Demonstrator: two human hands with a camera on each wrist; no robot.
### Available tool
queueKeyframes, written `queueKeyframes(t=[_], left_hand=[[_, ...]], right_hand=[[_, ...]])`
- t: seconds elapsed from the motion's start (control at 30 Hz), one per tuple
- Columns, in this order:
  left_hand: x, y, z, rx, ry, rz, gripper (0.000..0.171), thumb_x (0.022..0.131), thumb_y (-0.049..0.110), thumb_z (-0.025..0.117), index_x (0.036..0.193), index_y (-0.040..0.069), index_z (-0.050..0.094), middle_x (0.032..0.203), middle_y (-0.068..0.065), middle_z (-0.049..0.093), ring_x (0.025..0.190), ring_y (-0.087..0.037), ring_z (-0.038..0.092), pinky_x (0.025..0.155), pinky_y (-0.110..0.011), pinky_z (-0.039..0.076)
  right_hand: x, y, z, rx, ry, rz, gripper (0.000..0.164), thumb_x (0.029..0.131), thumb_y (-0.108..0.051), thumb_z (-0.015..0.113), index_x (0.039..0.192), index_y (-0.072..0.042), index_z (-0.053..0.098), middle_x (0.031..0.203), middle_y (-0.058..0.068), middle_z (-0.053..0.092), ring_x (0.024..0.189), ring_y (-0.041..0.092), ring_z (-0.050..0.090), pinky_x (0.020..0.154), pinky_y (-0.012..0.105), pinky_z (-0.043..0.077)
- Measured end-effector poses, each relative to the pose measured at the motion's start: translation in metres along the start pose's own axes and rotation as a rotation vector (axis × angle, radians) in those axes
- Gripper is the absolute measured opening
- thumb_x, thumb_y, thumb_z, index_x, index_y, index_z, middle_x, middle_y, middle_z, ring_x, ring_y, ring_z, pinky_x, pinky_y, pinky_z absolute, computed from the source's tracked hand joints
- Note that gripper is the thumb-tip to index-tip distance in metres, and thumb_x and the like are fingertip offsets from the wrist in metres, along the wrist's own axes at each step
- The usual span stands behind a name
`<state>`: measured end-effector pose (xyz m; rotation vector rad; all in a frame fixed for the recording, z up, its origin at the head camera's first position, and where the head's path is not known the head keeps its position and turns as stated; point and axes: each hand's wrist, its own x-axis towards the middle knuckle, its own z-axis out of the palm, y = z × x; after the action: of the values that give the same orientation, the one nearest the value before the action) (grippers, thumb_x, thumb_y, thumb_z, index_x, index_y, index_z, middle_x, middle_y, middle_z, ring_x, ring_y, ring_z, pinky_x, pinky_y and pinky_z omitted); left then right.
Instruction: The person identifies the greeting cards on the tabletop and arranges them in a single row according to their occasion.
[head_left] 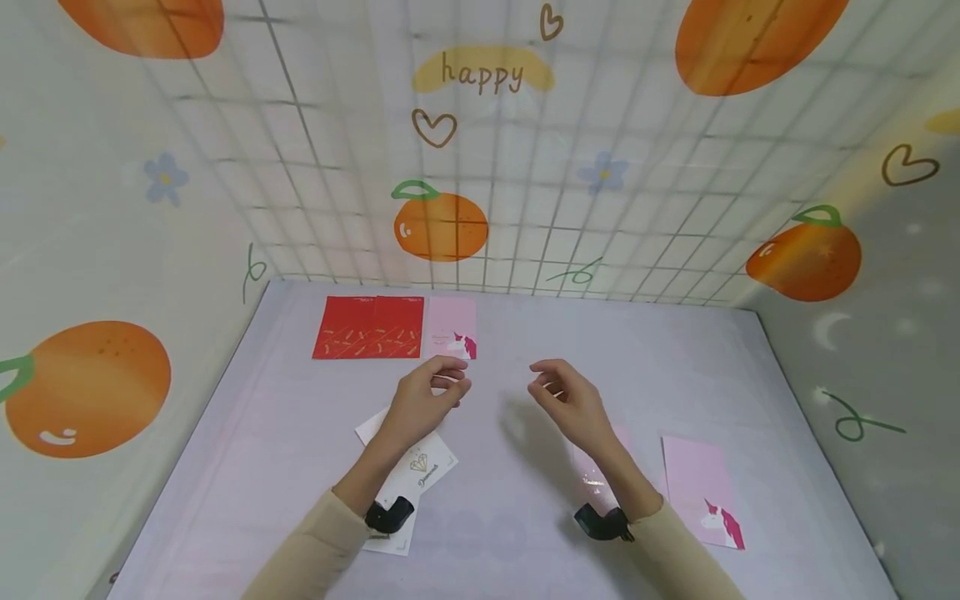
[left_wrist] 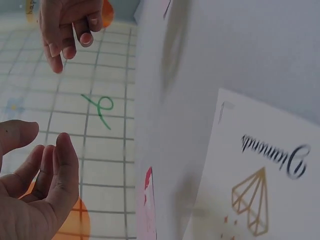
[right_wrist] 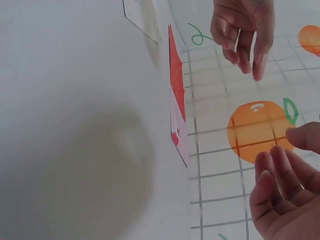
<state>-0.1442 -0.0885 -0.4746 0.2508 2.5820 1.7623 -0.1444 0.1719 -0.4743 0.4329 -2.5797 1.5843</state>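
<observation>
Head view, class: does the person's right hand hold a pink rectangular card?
No, the right hand is raised above the pale table, gripping nothing.

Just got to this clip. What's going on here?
A person has both hands raised over a pale table, holding nothing: the left hand and right hand face each other with fingers loosely bent. At the back, two red cards lie beside a pink unicorn card. White diamond-print cards lie partly under the left arm's line of sight, a pink card is partly hidden behind the right forearm, and another unicorn card lies further right.
</observation>
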Motion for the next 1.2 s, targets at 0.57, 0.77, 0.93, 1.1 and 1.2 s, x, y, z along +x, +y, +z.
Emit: queueKeyframes(t=[0.57,0.77,0.93,1.1,1.2], left_hand=[[-0.005,-0.001,0.031,-0.038,-0.102,-0.017,0.031,0.094,0.022,0.071,0.123,0.014,0.065,0.106,0.004,0.066,0.090,-0.015,0.067,0.069,-0.030,0.058],[-0.004,0.001,0.044,-0.039,-0.134,-0.023,0.032,0.094,0.023,0.071,0.123,0.012,0.065,0.107,0.004,0.065,0.096,-0.016,0.066,0.070,-0.028,0.058],[-0.002,0.002,0.057,-0.049,-0.178,-0.023,0.029,0.094,0.023,0.071,0.121,0.015,0.065,0.107,0.004,0.066,0.095,-0.015,0.066,0.071,-0.028,0.058],[0.000,0.003,0.072,-0.058,-0.212,-0.016,0.031,0.094,0.023,0.072,0.122,0.012,0.065,0.106,0.004,0.066,0.093,-0.015,0.066,0.072,-0.028,0.057],[0.001,0.002,0.082,-0.046,-0.226,-0.024,0.033,0.093,0.023,0.073,0.122,0.010,0.065,0.104,0.005,0.066,0.092,-0.014,0.066,0.072,-0.027,0.057]], right_hand=[[-0.028,0.016,-0.032,-0.060,0.053,0.021,0.027,0.095,-0.018,0.070,0.122,-0.018,0.064,0.095,-0.003,0.066,0.082,0.016,0.064,0.071,0.027,0.052],[-0.040,0.027,-0.046,-0.079,0.070,0.060,0.028,0.095,-0.017,0.071,0.122,-0.017,0.064,0.096,-0.001,0.067,0.083,0.016,0.065,0.071,0.025,0.052],[-0.050,0.033,-0.058,-0.074,0.070,0.090,0.031,0.096,-0.017,0.070,0.126,-0.016,0.062,0.100,0.003,0.067,0.084,0.020,0.065,0.072,0.025,0.054],[-0.059,0.039,-0.069,-0.117,0.096,0.110,0.030,0.097,-0.017,0.069,0.126,-0.015,0.062,0.099,0.003,0.068,0.083,0.018,0.066,0.072,0.024,0.054],[-0.064,0.043,-0.076,-0.151,0.107,0.126,0.029,0.097,-0.020,0.068,0.125,-0.016,0.063,0.098,0.001,0.068,0.083,0.015,0.066,0.073,0.023,0.054]])
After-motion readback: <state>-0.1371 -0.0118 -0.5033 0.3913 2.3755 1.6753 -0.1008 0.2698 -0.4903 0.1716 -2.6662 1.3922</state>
